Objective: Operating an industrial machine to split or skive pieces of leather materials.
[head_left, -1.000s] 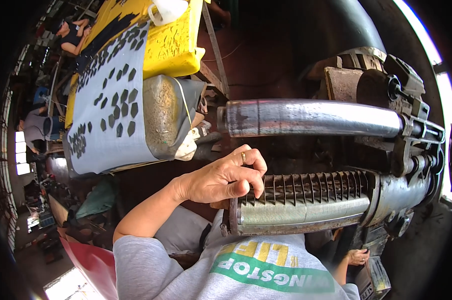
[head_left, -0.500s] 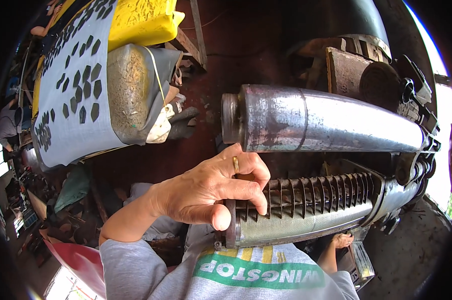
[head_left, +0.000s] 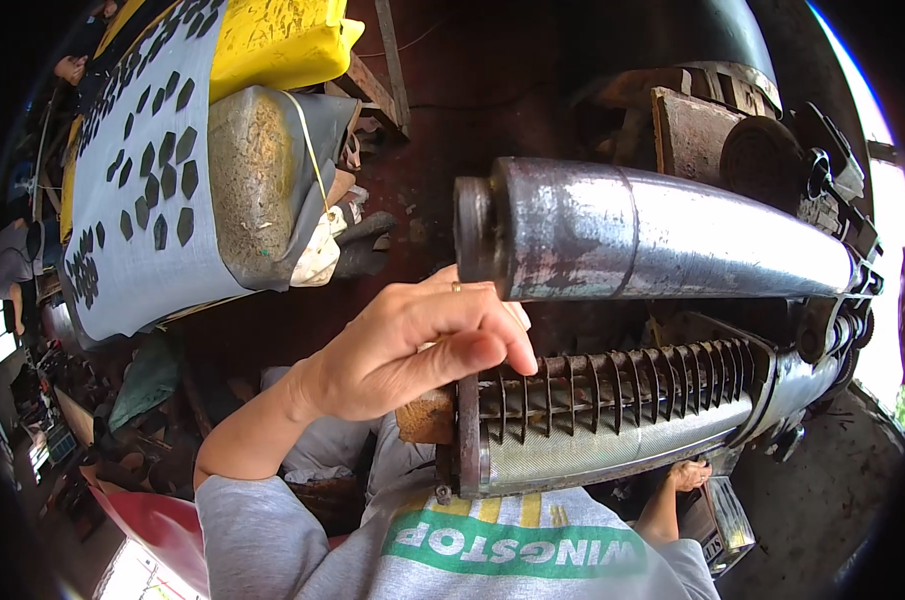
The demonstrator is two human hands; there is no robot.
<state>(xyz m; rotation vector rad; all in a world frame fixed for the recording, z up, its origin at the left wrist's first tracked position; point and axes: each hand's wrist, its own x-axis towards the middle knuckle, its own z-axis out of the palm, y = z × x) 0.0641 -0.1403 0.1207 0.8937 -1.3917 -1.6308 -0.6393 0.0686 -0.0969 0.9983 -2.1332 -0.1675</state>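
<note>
My left hand [head_left: 422, 345] hovers over the left end of a sewing-machine-like metal machine, its fingers loosely bent. The index fingertip is close to a row of thin dark fins [head_left: 617, 385], and the thumb crosses in front of that finger. No object shows in this hand; its rear fingers are partly hidden near the end of the big cylinder. Under the fins lies a textured metal roller [head_left: 612, 430]. A wooden block [head_left: 427, 418] juts out beside the end plate [head_left: 467, 435], below my left hand. My right hand [head_left: 688, 475], small at lower right, is closed at the machine's underside; what it grips is unclear.
A shiny tapered metal cylinder [head_left: 672, 235] extends above the fins. At upper left, a grey sheet [head_left: 122, 270] bears several dark cut pieces, beside a yellow container [head_left: 277, 45]. A printed box [head_left: 724, 525] stands below my right hand. Another person [head_left: 17, 255] is at far left.
My left hand has drawn up and back from the fins, its thumb now across the index finger. The wooden block has come into sight beneath it. My right hand stays in place.
</note>
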